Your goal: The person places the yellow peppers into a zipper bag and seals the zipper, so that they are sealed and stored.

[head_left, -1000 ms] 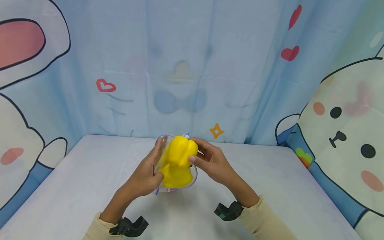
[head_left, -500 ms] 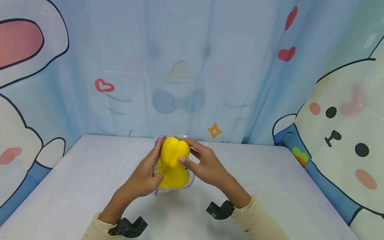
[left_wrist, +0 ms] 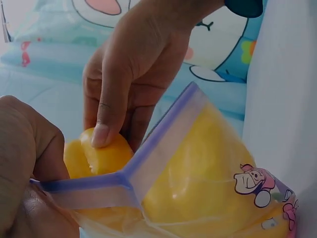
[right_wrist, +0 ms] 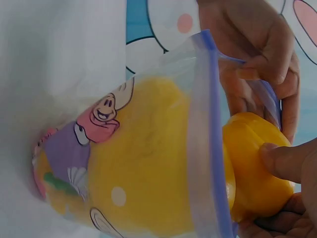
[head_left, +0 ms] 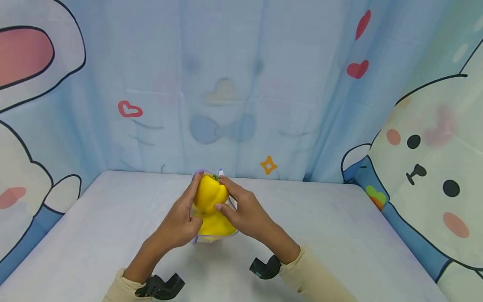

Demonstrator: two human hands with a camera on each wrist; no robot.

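Note:
My left hand [head_left: 179, 222] grips the rim of a clear zip bag [left_wrist: 124, 182] with a purple seal and cartoon print. A yellow bell pepper [head_left: 215, 225] lies inside the bag, showing through the plastic in both wrist views. Another yellow bell pepper [right_wrist: 260, 168], with a green stem [head_left: 215, 177] in the head view, is at the bag's open mouth, partly past the purple seal [right_wrist: 216, 124]. My right hand [head_left: 247, 212] grips this pepper, thumb on its near side. The bag's left side is partly hidden behind my left hand.
The bag is above a white-covered table [head_left: 124, 201]. Behind the table hangs a light-blue curtain [head_left: 226, 54] with cartoon animals and hearts. A black wrist device [head_left: 160, 287] sits on the left forearm, another black device [head_left: 265, 268] on the right.
My right hand has moved left with the bell pepper, bringing it from in front of the bag into its mouth. The pepper has turned so its stem shows. The left hand has stayed nearly still.

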